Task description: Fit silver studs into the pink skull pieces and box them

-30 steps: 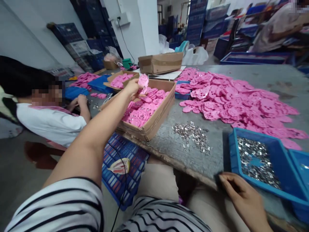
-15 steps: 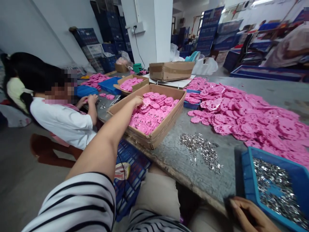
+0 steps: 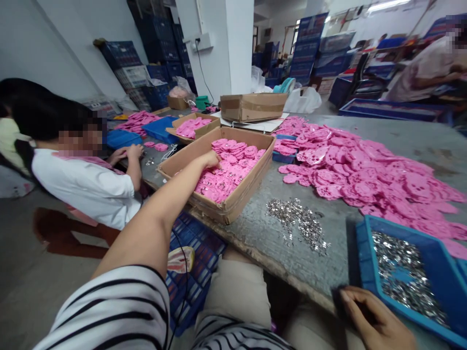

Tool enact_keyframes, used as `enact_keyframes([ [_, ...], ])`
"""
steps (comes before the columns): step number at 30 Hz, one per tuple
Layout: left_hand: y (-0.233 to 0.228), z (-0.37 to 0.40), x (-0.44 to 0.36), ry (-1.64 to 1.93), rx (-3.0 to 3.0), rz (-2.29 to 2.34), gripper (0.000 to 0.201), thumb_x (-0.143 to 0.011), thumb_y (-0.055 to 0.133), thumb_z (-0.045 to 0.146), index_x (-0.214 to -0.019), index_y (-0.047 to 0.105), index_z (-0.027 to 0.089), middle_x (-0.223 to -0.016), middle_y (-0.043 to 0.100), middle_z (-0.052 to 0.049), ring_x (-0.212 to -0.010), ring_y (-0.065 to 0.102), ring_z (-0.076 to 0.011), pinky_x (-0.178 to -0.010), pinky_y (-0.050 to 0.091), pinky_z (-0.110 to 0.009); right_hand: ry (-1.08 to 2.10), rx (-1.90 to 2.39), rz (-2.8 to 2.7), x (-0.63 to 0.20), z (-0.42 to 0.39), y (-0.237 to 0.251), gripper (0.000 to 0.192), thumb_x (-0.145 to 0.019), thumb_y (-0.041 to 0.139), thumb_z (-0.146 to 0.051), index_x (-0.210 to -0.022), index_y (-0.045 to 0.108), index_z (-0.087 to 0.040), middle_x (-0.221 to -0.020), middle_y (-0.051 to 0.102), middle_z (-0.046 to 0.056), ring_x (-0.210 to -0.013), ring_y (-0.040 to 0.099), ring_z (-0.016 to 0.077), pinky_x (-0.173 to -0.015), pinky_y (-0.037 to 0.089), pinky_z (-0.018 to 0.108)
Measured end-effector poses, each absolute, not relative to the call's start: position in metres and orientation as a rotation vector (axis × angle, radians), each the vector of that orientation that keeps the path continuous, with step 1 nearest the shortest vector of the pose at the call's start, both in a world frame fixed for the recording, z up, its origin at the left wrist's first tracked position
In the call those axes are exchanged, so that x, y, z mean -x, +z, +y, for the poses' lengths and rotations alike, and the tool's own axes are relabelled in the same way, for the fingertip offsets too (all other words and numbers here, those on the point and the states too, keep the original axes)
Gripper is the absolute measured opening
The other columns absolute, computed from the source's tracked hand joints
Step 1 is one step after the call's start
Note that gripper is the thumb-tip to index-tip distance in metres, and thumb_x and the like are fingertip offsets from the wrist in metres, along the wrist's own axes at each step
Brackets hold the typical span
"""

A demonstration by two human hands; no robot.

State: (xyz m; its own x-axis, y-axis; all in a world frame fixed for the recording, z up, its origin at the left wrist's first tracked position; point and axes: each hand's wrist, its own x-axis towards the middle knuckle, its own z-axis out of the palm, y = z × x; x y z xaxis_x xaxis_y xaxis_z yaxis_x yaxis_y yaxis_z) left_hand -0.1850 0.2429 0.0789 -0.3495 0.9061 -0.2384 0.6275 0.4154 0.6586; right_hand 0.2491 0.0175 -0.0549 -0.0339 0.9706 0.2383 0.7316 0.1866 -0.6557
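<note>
A grey worktable [image 3: 365,121] is shown. The left hand [image 3: 210,159] is laid, fingers curled, on pink pieces [image 3: 233,163] inside the cardboard box [image 3: 233,201]; the right hand [image 3: 372,323], loosely curled and empty, is rested beside the blue tray [image 3: 365,272], well apart

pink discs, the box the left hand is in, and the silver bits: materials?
Flat pink discs: likely soft rubber or foam, matte, edges flop where piled. Open brown box under the left hand: corrugated cardboard, raw folded flaps. Loose pile of small silver pieces: seemingly metal, bright glints; too small to be sure.
</note>
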Motion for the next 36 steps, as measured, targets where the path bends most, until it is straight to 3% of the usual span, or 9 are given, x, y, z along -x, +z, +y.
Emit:
enact_keyframes([
  [5,0.086,0.229,0.172,0.519,-1.432,2.12,0.034,-0.052,0.076,-0.001,-0.079,0.061,0.014,-0.045,0.046,0.009,-0.043,0.046,-0.0085,-0.047,0.045,-0.02,0.462,1.593,-1.729,-0.231,0.014,-0.044,0.041,-0.08,0.052,-0.057,-0.06,0.066,-0.024,-0.07,0.074,0.006,-0.062,0.069,0.0213,-0.059,0.056,0.03],
  [8,0.092,0.222,0.169,0.465,-1.567,2.099,0.028,-0.058,0.073,0.004,-0.073,0.053,0.017,-0.044,0.043,0.01,-0.041,0.045,-0.0082,-0.045,0.04,-0.018,0.532,1.601,-1.698,-0.228,0.012,-0.042,0.035,-0.083,0.05,-0.048,-0.064,0.064,-0.022,-0.07,0.073,0.006,-0.064,0.068,0.0206,-0.062,0.056,0.031],
  [12,0.096,0.222,0.17,0.318,-1.663,2.091,0.03,-0.064,0.067,0.008,-0.057,0.04,0.019,-0.037,0.045,0.007,-0.04,0.047,-0.0108,-0.044,0.039,-0.019,0.522,1.586,-1.778,-0.226,0.005,-0.039,0.025,-0.088,0.048,-0.033,-0.094,0.069,-0.021,-0.089,0.075,0.008,-0.078,0.071,0.0214,-0.069,0.058,0.034],
  [15,0.095,0.224,0.17,0.217,-1.708,2.109,0.025,-0.064,0.067,0.011,-0.053,0.045,0.018,-0.036,0.049,0.004,-0.04,0.048,-0.0119,-0.046,0.038,-0.019,0.319,1.451,-2.019,-0.219,0.004,-0.032,0.031,-0.091,0.043,-0.021,-0.114,0.065,-0.019,-0.112,0.071,0.013,-0.101,0.068,0.0226,-0.085,0.056,0.04],
  [20,0.091,0.233,0.174,0.141,-1.787,2.181,0.019,-0.06,0.069,0.019,-0.061,0.051,0.02,-0.035,0.049,0.006,-0.044,0.052,-0.015,-0.051,0.038,-0.019,-0.246,1.728,-2.191,-0.214,0.029,-0.012,0.031,-0.086,0.053,-0.016,-0.114,0.068,-0.018,-0.131,0.06,0.019,-0.117,0.056,0.0333,-0.095,0.048,0.052],
  [23,0.089,0.238,0.176,0.129,-1.848,2.224,0.022,-0.056,0.072,0.02,-0.062,0.052,0.021,-0.034,0.047,0.007,-0.046,0.055,-0.0177,-0.052,0.036,-0.021,-0.35,2.053,-2.19,-0.221,0.047,-0.001,0.03,-0.086,0.056,-0.018,-0.112,0.07,-0.015,-0.131,0.059,0.022,-0.11,0.058,0.0356,-0.088,0.05,0.049],
  [28,0.089,0.238,0.179,0.154,-1.901,2.272,0.018,-0.06,0.071,0.021,-0.063,0.053,0.022,-0.038,0.049,0.007,-0.052,0.057,-0.0187,-0.054,0.034,-0.02,-0.344,2.222,-2.159,-0.239,0.04,-0.007,0.042,-0.088,0.044,-0.007,-0.124,0.066,-0.015,-0.122,0.064,0.021,-0.093,0.065,0.0291,-0.076,0.052,0.039],
  [31,0.096,0.235,0.177,0.207,-1.927,2.311,0.013,-0.069,0.064,0.025,-0.062,0.053,0.022,-0.042,0.052,0.004,-0.062,0.059,-0.02,-0.055,0.033,-0.019,-0.363,2.159,-2.125,-0.252,0.024,-0.015,0.039,-0.088,0.047,-0.01,-0.12,0.068,-0.016,-0.117,0.065,0.02,-0.091,0.064,0.0289,-0.076,0.052,0.04],
  [36,0.107,0.233,0.171,0.35,-1.865,2.342,0.013,-0.071,0.061,0.03,-0.063,0.054,0.022,-0.043,0.054,0.002,-0.067,0.062,-0.0226,-0.057,0.035,-0.021,-0.243,1.897,-1.905,-0.295,0.046,0.012,0.032,-0.089,0.057,-0.034,-0.114,0.07,-0.02,-0.12,0.063,0.017,-0.105,0.062,0.0299,-0.091,0.049,0.046],
])
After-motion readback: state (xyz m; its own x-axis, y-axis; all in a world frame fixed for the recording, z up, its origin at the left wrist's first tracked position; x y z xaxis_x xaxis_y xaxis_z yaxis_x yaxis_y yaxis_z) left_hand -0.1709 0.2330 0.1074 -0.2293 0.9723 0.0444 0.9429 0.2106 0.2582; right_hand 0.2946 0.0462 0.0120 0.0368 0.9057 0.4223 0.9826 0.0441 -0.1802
